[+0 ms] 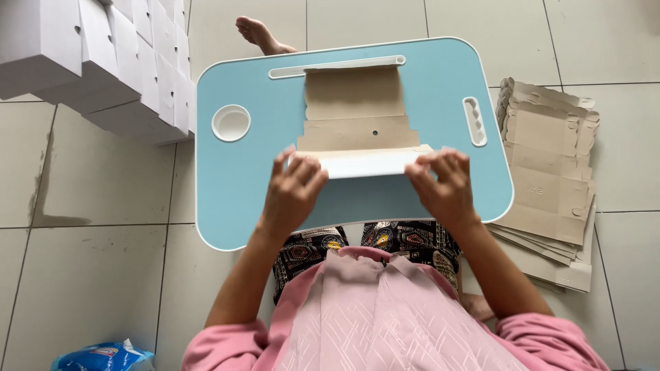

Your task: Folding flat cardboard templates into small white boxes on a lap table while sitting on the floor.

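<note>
Single head camera, looking steeply down, close above blue lap table (240,185)

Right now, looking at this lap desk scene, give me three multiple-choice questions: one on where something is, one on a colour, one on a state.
1. Where does the stack of flat cardboard blanks lie?
A. on the floor right of the lap desk
B. on the desk
C. under the white boxes

2. What colour is the lap desk top?
A. pink
B. light blue
C. grey

3. How is the cardboard blank on the desk being handled?
A. lying untouched
B. its near edge folded up by both hands
C. held by one hand only

Answers:
1 A, the blanks rest on the tiles beside the desk.
2 B, its surface is light blue.
3 B, the left hand and right hand both grip the raised white flap.
</note>
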